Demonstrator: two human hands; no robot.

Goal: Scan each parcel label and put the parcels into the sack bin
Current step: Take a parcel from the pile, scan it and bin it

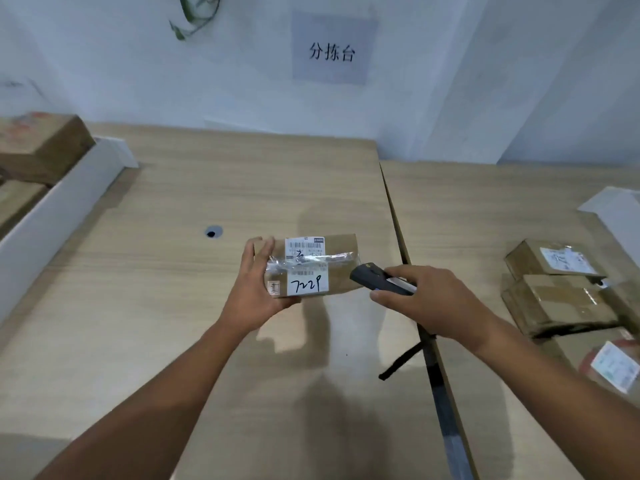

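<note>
- The parcel [341, 268] is held by its left end in the left hand [258, 292], clear of the desk [173, 271], as its shadow below shows. The thumb is set against the near edge and the fingers [259, 249] are curled over the far edge.
- The top face is kept turned upward, apparently so that the barcodes can be read.
- The scanner [377, 282] is gripped in the right hand [433, 299], with the fingers wrapped round its body. Its head is aimed at the parcel's right end, close to it; contact cannot be made out. A scan is judged to be in hand.
- A strap [401, 363] hangs beneath the scanner.
- Two white labels are counted on the parcel: a barcode label [304, 245] at the far side and a handwritten one [308, 284] at the near side, with clear tape running between them.
- One parcel is held and one scanner is seen.
- At the right, two stacked boxes [557, 303] and one pinkish bag [613, 365] are counted with certainty, presumably awaiting scanning. More may be cut off by the edge.
- At the left, two brown boxes [41, 147] lie behind a white bin wall [59, 209], probably the drop place.
</note>
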